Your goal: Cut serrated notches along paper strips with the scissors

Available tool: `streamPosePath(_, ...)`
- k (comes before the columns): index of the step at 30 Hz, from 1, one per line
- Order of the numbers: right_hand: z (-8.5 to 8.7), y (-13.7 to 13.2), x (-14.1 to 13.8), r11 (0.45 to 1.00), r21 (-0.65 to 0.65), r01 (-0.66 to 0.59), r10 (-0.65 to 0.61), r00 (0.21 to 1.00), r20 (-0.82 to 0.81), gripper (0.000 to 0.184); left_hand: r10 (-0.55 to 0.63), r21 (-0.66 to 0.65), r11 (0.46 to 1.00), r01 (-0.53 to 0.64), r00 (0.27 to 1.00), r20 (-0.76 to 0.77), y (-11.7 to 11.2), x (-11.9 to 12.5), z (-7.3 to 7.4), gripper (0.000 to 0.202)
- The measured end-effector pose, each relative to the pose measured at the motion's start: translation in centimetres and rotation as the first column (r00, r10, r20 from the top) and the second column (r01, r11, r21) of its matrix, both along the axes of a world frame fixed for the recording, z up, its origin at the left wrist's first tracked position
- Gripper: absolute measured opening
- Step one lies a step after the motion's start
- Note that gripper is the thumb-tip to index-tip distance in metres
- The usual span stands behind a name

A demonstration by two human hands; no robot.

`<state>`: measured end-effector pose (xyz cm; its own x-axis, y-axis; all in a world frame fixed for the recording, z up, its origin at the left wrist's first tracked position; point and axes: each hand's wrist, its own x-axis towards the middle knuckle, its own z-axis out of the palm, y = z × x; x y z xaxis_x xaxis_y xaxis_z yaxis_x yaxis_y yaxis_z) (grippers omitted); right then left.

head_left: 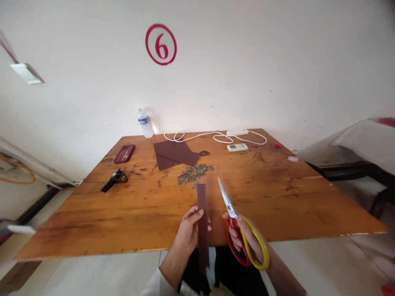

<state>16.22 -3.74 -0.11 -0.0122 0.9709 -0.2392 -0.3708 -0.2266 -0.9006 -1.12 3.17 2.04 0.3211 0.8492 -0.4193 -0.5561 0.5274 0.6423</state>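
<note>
My left hand (191, 227) pinches a long dark brown strip (202, 238) of sheet material near its middle. The strip's upper end and parts of its edges are notched. In my right hand (247, 236) is a pair of scissors (228, 205) with one red and one yellow handle, blades together and pointing up and away. The scissors are to the right of the strip, apart from it. Just beyond the strip's upper end lies a heap of small dried bits (194, 173). Behind the heap, dark brown sheets (173, 154) overlap on the wooden table (148, 213).
A water bottle (145, 123) stands at the back by the wall. A dark red case (124, 153) and a black object (114, 180) lie on the left. A white cable leads to a power strip (237, 132), with a remote control (237, 147) in front.
</note>
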Motion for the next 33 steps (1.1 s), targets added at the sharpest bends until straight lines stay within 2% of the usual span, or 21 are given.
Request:
streamPosePath(2,0.9,-1.7,-0.2,1.0,-0.004,-0.01,0.01,1.0,0.006,0.061,0.065,0.01,0.998,-0.064,0.997,-0.03,-0.6,0.2,1.2,0.038)
streamPosePath(5,1.5,-4.0,-0.3,0.998,0.023,-0.057,0.054,0.991,0.123,0.064,0.121,0.009,0.993,-0.121,0.991,-0.054,-1.3,0.4,2.9,0.036)
streamPosePath(8,1.2,-5.7,-0.2,0.992,0.064,-0.112,0.096,0.971,0.22,0.07,0.147,-0.021,0.989,-0.148,0.988,-0.047,-1.7,0.5,4.2,0.036)
streamPosePath(13,0.3,-7.7,0.4,0.994,0.06,-0.097,0.068,0.925,0.373,0.067,0.164,0.004,0.986,-0.164,0.985,-0.05,-2.0,0.6,5.3,0.033)
streamPosePath(17,-0.1,-8.7,0.9,0.992,0.02,-0.122,0.099,0.881,0.462,0.074,0.181,0.001,0.984,-0.181,0.981,-0.067,-2.2,0.6,5.9,0.033)
streamPosePath(27,0.9,-8.8,1.7,0.977,-0.009,-0.213,0.181,0.808,0.56,0.07,0.138,0.014,0.99,-0.138,0.984,-0.115,-2.4,0.5,5.9,0.032)
streamPosePath(33,0.9,-8.5,2.4,0.978,-0.006,-0.207,0.165,0.758,0.631,0.074,0.101,0.012,0.995,-0.1,0.982,-0.158,-2.3,0.4,5.8,0.03)
